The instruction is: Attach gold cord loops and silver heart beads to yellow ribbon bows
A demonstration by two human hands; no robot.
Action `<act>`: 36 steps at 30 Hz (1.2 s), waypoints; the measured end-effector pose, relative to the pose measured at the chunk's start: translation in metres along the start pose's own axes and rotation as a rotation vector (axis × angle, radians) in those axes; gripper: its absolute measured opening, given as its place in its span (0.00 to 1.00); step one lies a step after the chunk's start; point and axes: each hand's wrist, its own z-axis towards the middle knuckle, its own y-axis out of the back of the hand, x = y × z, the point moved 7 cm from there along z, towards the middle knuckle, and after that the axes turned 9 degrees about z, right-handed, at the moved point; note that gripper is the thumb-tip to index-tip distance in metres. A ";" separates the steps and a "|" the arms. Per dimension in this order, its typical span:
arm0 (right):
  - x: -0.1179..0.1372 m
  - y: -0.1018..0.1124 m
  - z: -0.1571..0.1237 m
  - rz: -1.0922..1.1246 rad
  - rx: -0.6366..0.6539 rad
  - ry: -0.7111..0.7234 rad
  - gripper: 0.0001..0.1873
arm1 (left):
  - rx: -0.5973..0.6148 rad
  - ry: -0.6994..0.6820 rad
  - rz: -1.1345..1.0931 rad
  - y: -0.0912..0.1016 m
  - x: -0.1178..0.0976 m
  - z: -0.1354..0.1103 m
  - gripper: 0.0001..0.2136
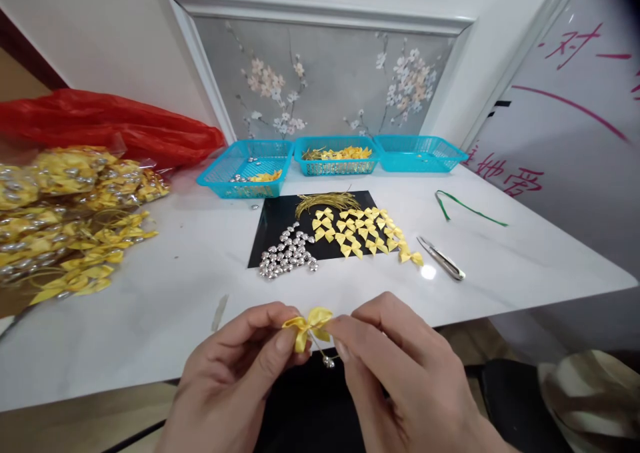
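My left hand (235,369) and my right hand (400,366) meet at the near edge of the white table (175,286), both pinching one small yellow ribbon bow (309,326). A thin thread with a small silver bead (328,361) hangs below the bow between my fingers. Further out lies a black mat (265,236) with a heap of silver heart beads (287,253), several loose yellow bows (363,229) and a bundle of gold threads (325,201).
Three blue baskets (420,154) line the back edge; two hold bows and beads. Small scissors (443,259) and a green ribbon (467,207) lie to the right. Bags of finished yellow bows (65,219) and a red plastic bag (110,123) fill the left.
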 end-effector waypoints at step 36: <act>0.006 -0.002 0.001 -0.027 -0.019 -0.004 0.12 | -0.008 -0.097 0.254 0.019 0.016 -0.007 0.05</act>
